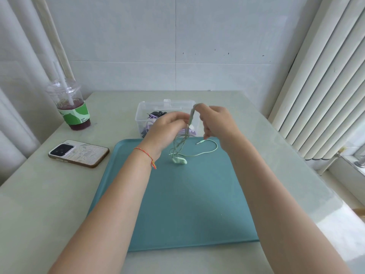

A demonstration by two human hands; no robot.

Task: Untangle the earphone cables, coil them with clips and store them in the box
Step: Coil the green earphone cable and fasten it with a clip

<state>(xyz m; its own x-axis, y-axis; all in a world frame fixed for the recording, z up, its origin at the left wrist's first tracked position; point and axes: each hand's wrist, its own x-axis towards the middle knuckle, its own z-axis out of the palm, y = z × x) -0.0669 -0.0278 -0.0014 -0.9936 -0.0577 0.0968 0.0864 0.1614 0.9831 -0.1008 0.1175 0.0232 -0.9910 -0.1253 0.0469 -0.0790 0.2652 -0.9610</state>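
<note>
**Green cable half lifted, knots may be tightening**

Hands are working close together above the far edge of the teal tray [177, 204]. The left hand [167, 129] is curling its fingers around the hanging strands of the green earphone cable [182, 144], and the right hand [215, 121] is pinching the top of the same bundle, so both grips are closing on the cable and neither is spread. Exactly which fingers are touching is too blurred to tell.

Below the two grips the strands are hanging down to the tray, where the pale green earbuds [178, 160] are lying. One loop is running out to the right under the right hand and is ending in the metal plug [198, 143], which is resting free on the tray. Just behind the hands, the clear box [142, 115] is standing open on the desk [39, 194], already holding purple cable and some dark pieces that are probably clips.

From here, I think the untangling is not finished, because several strands are still crossing under the left grip. Pulling the hands apart too quickly could be tightening a knot instead of opening it. The earbuds could also be dragging and catching in the free loop. The hands are very near the box wall, so a wide pull could be pushing it. Far to the left of the grips, the drink cup [72, 113] and phone [79, 153] look safe.
</note>
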